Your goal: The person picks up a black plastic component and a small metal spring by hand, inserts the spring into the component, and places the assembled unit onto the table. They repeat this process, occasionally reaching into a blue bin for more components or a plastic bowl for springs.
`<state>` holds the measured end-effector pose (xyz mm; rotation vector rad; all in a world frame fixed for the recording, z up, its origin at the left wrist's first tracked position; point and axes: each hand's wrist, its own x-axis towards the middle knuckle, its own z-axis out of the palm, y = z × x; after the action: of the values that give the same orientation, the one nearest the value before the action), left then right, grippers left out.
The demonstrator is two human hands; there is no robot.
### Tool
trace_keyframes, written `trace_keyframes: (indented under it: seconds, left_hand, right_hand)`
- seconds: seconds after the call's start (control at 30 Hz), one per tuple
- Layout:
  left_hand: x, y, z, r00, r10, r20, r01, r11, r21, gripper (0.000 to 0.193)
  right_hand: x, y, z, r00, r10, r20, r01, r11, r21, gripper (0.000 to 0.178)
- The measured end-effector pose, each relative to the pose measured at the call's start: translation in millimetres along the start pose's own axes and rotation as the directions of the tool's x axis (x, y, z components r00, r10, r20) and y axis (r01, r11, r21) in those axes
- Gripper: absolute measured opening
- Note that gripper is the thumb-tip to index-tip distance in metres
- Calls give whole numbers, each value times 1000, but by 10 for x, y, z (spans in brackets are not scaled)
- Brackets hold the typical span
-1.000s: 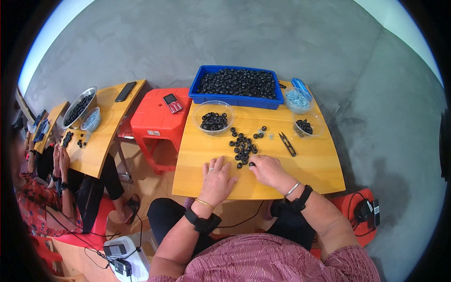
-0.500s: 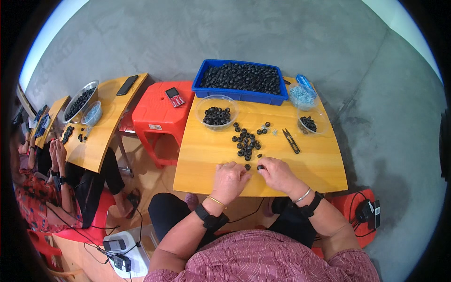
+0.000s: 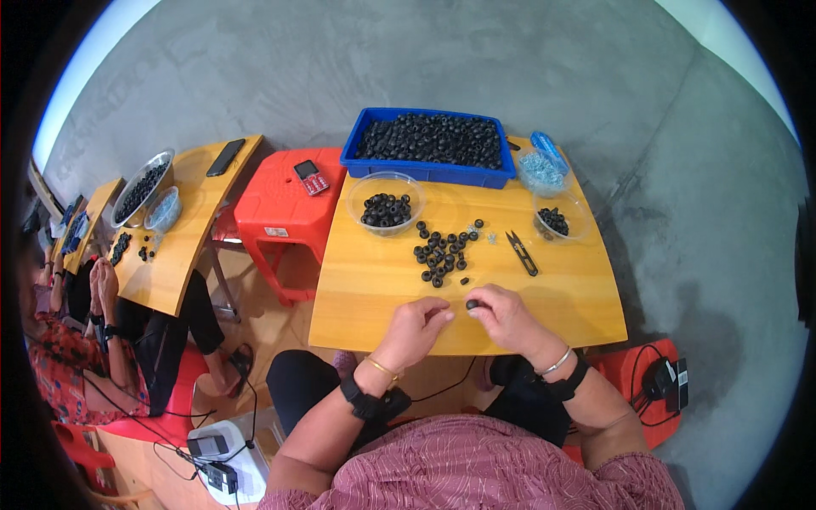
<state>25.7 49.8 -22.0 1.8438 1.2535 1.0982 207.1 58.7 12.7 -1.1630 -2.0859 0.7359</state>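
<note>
Right hand [image 3: 505, 320] pinches a black bead [image 3: 472, 304], likely for control; left hand's [image 3: 410, 330] grip looks nearly closed, contents unclear; loose beads [image 3: 449, 257] lie handily at twelve o'clock

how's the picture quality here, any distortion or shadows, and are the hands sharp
In the head view, the yellow table looks bowed and the frame's corners fall to black; in the head view, soft dark shadows show on the grey wall at right; in the head view, the left hand and right hand look fairly sharp.
</note>
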Motion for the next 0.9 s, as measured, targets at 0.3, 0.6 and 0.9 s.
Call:
trace_keyframes:
  seconds: [0.3, 0.6, 0.9]
  left_hand:
    - [-85, -22, -119, 880, -293, 374, 470, 647, -600, 15]
    - [-101, -77, -130, 892, -284, 352, 452, 604, -657, 15]
    - [-135, -112, -100, 903, -262, 341, 428, 610, -667, 17]
  right_hand:
    - [10, -325, 180, 967, -231, 108, 237, 970, -48, 21]
    - [657, 763, -356, 958, 243, -154, -281, 905, -319, 14]
    - [978, 802, -320, 954, 301, 10, -238, 773, -588, 21]
